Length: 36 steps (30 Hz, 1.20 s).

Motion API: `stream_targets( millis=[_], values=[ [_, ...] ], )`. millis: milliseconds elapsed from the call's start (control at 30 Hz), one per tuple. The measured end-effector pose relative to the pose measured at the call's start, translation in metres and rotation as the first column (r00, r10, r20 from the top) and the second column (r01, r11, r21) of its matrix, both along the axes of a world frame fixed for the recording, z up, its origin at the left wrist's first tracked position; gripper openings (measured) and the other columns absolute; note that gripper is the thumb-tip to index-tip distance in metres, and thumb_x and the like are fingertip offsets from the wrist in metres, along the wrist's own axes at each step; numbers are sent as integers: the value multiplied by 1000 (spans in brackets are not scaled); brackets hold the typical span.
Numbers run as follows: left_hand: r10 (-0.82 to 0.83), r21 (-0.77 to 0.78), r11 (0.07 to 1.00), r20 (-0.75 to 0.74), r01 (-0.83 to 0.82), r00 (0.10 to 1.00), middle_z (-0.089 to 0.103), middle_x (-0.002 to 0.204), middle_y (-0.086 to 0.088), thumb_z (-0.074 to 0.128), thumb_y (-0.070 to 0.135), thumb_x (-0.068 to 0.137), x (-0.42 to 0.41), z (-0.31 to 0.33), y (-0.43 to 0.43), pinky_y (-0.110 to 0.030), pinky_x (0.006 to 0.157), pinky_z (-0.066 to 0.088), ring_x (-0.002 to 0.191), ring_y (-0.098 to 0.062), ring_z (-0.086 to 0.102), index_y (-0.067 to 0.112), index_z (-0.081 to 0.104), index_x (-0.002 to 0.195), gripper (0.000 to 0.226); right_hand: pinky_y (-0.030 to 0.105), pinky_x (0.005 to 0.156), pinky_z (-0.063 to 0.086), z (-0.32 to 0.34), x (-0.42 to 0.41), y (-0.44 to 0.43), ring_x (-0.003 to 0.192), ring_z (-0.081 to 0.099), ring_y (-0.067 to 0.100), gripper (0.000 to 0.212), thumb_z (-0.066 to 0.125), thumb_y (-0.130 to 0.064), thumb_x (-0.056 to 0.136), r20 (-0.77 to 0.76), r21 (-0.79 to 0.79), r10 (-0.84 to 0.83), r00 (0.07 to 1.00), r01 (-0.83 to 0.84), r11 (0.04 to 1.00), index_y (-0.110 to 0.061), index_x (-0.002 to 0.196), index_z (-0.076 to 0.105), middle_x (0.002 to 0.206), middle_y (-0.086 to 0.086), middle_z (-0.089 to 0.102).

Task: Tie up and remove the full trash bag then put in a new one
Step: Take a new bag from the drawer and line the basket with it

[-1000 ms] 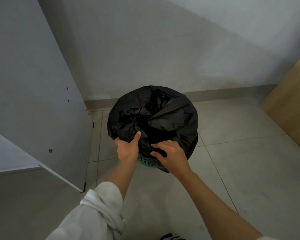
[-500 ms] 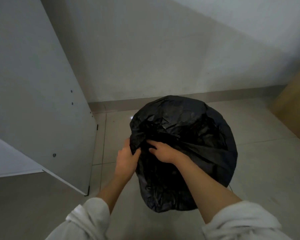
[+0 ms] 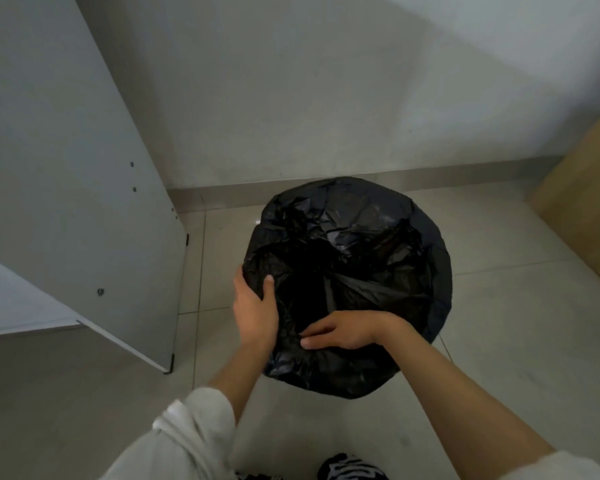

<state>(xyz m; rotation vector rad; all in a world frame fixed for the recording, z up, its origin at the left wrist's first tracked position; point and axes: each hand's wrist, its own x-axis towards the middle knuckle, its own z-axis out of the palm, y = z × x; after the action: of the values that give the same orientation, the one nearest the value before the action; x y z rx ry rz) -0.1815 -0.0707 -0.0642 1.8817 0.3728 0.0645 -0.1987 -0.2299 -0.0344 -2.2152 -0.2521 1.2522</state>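
Observation:
A black trash bag (image 3: 368,244) covers a round bin on the tiled floor near the wall; the bin itself is hidden under the plastic. My left hand (image 3: 255,306) grips the bag's left rim, thumb over the edge and fingers outside. My right hand (image 3: 340,332) lies across the near rim with fingers pointing left, pressing on the crumpled plastic. The bag's mouth looks dark and hollow between the two hands.
A white cabinet panel (image 3: 84,220) stands close on the left, its lower corner near my left arm. A wooden cabinet (image 3: 589,202) is at the right edge. A grey baseboard (image 3: 465,173) runs behind the bin. Patterned footwear (image 3: 350,471) shows at the bottom.
My right hand slid from the left part of the rim down to the near edge. My left hand shifted slightly along the left rim. The view moved closer over the bin.

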Motion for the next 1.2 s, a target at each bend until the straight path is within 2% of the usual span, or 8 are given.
stream_targets(
  millis=[100, 200, 333, 567, 867, 1000, 1100, 1200],
  values=[
    [155, -127, 979, -65, -162, 986, 48, 138, -5, 57, 29, 91, -27, -4, -17, -41, 104, 40, 125, -24, 48, 16, 29, 143, 60, 22, 107, 30, -2, -3, 0, 125, 46, 9, 42, 46, -48, 94, 31, 70, -83, 996, 81, 994, -29, 130, 56, 136, -10, 53],
    [178, -102, 977, -91, -187, 980, 62, 115, -14, 55, 22, 93, -25, -2, -26, -37, 92, 47, 108, -30, 58, 5, 53, 120, 33, 21, 102, 37, -7, -3, -5, 118, 53, 11, 32, 54, -35, 94, 345, 99, -210, 915, 187, 977, -24, 123, 62, 127, -4, 61],
    [122, -48, 991, -29, -123, 992, 65, 105, -17, 54, 18, 93, 4, 10, -22, -36, 87, 49, 99, -31, 60, 1, 59, 111, 25, 34, 112, 29, -9, 4, -14, 130, 44, 19, 41, 47, -38, 96, 593, -154, -46, 804, 169, 973, -26, 135, 50, 139, 3, 51],
    [35, 159, 986, 146, -58, 989, 66, 109, -15, 56, 22, 93, 53, 22, 25, -25, 79, 41, 100, -31, 60, 2, 59, 116, 31, 51, 117, 0, -26, 14, -12, 147, -1, 19, 59, 24, -54, 98, 443, -500, 196, 875, 59, 864, -29, 150, 15, 160, -3, 7],
    [-62, 291, 956, 308, -31, 949, 37, 146, -10, 44, 17, 98, 32, 13, 34, -20, 104, 24, 134, -23, 36, 13, 27, 147, 51, 43, 105, 35, -33, 24, 9, 131, 41, 26, 51, 27, -53, 98, 539, -389, 68, 840, 177, 904, -28, 141, 39, 146, 3, 43],
    [-13, 243, 968, 312, -67, 950, 40, 143, -10, 40, 15, 100, 31, 7, 36, -20, 105, 25, 132, -22, 37, 14, 27, 147, 49, 47, 116, 17, -41, 27, 8, 145, 13, 25, 61, 27, -56, 96, 325, -452, 86, 942, 74, 889, -27, 149, 19, 159, 1, 12],
    [-51, 264, 964, 324, -38, 945, 43, 141, -9, 40, 14, 100, 33, 10, 37, -14, 102, 24, 129, -19, 39, 13, 30, 146, 48, 43, 106, 34, -43, 26, 10, 132, 39, 32, 64, 30, -60, 94, 166, -512, 54, 985, 39, 858, -22, 145, 34, 148, 9, 37],
    [-56, 237, 971, 342, -29, 938, 44, 142, -4, 43, 16, 99, 32, 13, 38, -18, 104, 30, 128, -16, 42, 17, 33, 145, 47, 42, 99, 38, -41, 25, 20, 123, 47, 30, 51, 37, -51, 96, 433, -437, 80, 898, 131, 890, -20, 134, 49, 136, 9, 50]
  ],
)
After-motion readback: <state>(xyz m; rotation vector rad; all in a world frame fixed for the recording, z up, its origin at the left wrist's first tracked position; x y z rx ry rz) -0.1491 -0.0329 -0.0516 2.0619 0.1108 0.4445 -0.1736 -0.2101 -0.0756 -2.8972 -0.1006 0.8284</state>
